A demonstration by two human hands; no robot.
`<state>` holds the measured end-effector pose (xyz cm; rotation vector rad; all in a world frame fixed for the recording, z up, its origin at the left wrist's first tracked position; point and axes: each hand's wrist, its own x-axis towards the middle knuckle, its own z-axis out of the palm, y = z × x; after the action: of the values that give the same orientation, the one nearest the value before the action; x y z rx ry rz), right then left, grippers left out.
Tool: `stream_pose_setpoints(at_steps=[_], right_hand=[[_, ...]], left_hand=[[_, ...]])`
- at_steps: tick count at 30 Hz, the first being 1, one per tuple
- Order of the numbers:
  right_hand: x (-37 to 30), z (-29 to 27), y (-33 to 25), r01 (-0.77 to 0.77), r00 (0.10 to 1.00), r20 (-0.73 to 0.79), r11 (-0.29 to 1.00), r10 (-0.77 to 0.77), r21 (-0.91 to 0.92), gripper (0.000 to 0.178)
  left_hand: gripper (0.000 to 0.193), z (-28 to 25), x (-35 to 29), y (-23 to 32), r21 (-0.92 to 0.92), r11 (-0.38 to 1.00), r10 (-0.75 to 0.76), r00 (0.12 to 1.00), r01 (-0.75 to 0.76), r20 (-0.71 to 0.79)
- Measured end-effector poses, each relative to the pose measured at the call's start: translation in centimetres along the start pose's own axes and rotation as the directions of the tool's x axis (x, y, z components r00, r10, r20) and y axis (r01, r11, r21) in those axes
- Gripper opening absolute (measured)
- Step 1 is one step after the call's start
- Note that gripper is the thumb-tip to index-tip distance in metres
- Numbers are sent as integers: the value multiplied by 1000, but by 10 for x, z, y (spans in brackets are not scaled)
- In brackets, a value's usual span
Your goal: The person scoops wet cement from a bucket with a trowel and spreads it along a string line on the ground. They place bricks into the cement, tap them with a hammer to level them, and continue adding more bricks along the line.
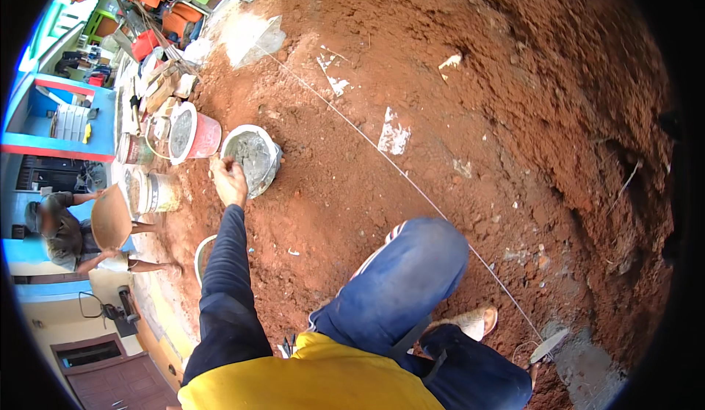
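Observation:
My left hand (230,182) reaches out to the near left side of a bucket (272,175). Its fingers are curled at the rim, seemingly gripping it. Wet grey mortar (250,157) lies inside that bucket. Low on the right, my right hand (534,372) shows only as a sliver past my dark trouser leg. A pointed trowel (549,345) sticks out from it, the blade over a patch of grey mortar (587,366) on the soil. My knee hides most of that hand and the trowel's handle.
A taut string (361,132) crosses the red soil diagonally, passing my knee. Beside the bucket stand a red-and-white bucket (203,135) of mortar and a pale bucket (160,192). At left, another person (66,235) carries a tan basin (111,219). An earth bank (587,109) rises at right.

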<state>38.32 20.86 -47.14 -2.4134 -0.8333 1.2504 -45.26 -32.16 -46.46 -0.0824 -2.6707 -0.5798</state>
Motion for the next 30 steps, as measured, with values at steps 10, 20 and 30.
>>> stream_pose_setpoints(at_steps=[10,20,30], right_hand=[[-90,19,-90,404,900,209,549,-383,-732,48],[-15,44,-75,720,658,433,347,-616,-601,51],[-103,139,-235,648,689,602,716,-403,-262,41]], left_hand=[[69,107,21,-1,587,784,-239,775,-200,585],[47,27,69,-36,-202,829,-455,840,521,296],[36,-113,36,154,-454,480,-302,627,751,718]])
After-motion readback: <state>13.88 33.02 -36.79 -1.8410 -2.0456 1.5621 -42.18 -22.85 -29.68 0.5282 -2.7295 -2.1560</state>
